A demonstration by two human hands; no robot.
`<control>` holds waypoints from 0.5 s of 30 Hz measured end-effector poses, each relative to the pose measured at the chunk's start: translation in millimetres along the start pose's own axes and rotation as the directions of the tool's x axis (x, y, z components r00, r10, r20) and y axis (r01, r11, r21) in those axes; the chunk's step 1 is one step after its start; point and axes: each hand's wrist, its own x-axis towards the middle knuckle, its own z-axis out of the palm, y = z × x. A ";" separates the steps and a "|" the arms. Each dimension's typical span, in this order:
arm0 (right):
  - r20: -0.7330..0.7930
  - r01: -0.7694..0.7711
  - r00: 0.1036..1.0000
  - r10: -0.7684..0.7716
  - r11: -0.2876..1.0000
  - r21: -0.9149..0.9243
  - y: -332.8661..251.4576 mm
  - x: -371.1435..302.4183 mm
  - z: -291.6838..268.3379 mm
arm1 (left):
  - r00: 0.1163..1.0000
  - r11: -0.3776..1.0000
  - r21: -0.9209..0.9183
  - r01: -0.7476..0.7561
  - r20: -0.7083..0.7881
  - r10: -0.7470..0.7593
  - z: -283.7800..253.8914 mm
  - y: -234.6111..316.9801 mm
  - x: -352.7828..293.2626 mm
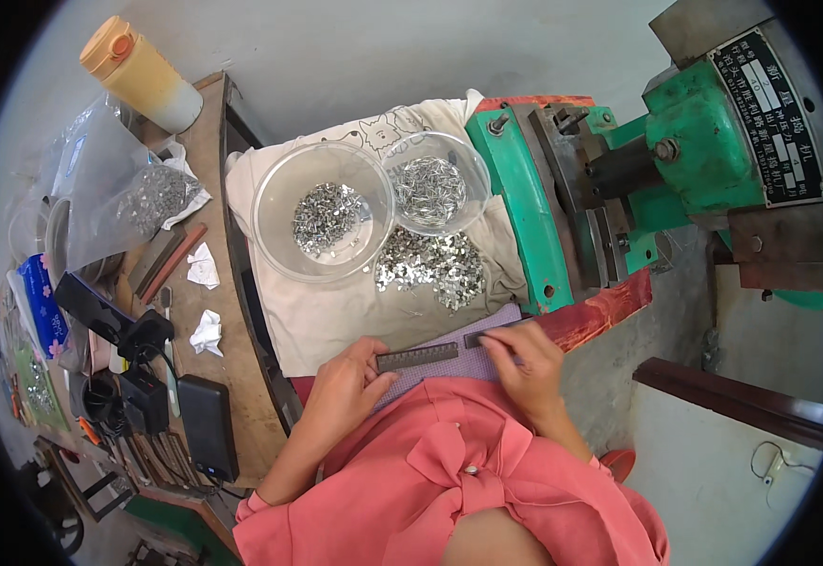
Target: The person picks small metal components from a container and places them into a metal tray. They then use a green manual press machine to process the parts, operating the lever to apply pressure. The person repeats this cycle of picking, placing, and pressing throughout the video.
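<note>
We note a printed black plate (768,118) on the green press (704,151). Near the cloth-covered worktop's (312,330) front edge, our left hand (347,382), wrist angled inward, clamps a notched strip (418,357); our right hand (528,366), fingers bent, pinches a shorter dark bar (476,339).

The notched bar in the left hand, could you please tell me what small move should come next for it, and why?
Probably bring the dark strip in the right hand toward the notched bar: the left hand holds that bar over the purple cloth, and a gap separates the two.
</note>
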 end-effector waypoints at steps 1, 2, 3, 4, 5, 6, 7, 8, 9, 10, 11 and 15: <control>0.033 0.022 0.999 -0.022 1.000 0.013 -5.4 6.2 7.8 | 0.999 1.000 0.009 -0.005 -0.035 0.005 -0.1 -1.0 -1.6; 0.066 0.042 0.997 -0.044 0.999 0.026 -10.1 13.2 15.9 | 0.999 0.999 0.036 -0.020 -0.042 0.022 -0.2 -1.6 -1.7; 0.101 0.064 0.993 -0.068 0.997 0.041 -13.9 19.6 23.4 | 0.998 0.998 0.062 -0.033 -0.052 0.036 0.1 -2.1 -1.7; 0.115 0.080 0.990 -0.083 0.996 0.030 -16.0 25.2 30.3 | 0.997 0.995 0.089 -0.048 -0.059 0.053 0.7 -2.9 -1.3; 0.129 0.095 0.987 -0.096 0.995 0.019 -17.0 30.1 36.8 | 0.995 0.992 0.112 -0.065 -0.065 0.073 1.6 -3.7 -1.0; 0.144 0.112 0.983 -0.112 0.994 0.010 -17.2 33.6 42.6 | 0.993 0.988 0.134 -0.082 -0.073 0.092 2.9 -4.6 -0.4; 0.145 0.136 0.980 -0.133 0.991 -0.011 -15.9 35.0 48.4 | 0.991 0.983 0.157 -0.099 -0.079 0.112 4.3 -5.4 0.0; 0.146 0.159 0.977 -0.152 0.987 -0.033 -13.2 35.1 54.2 | 0.988 0.978 0.176 -0.110 -0.084 0.126 5.8 -6.5 0.2; 0.148 0.184 0.974 -0.174 0.981 -0.055 -11.7 34.8 58.0 | 0.986 0.973 0.194 -0.121 -0.090 0.140 7.0 -7.3 0.2; 0.145 0.183 0.974 -0.174 0.982 -0.050 -11.4 34.1 59.4 | 0.983 0.968 0.213 -0.133 -0.096 0.156 7.8 -7.5 0.3; 0.142 0.181 0.975 -0.173 0.982 -0.046 -11.2 33.5 60.1 | 0.979 0.958 0.242 -0.154 -0.091 0.180 8.1 -7.0 0.7; 0.113 0.181 0.978 -0.174 0.982 -0.059 -12.5 27.9 65.2 | 0.973 0.939 0.287 -0.190 -0.074 0.220 -0.3 3.2 4.7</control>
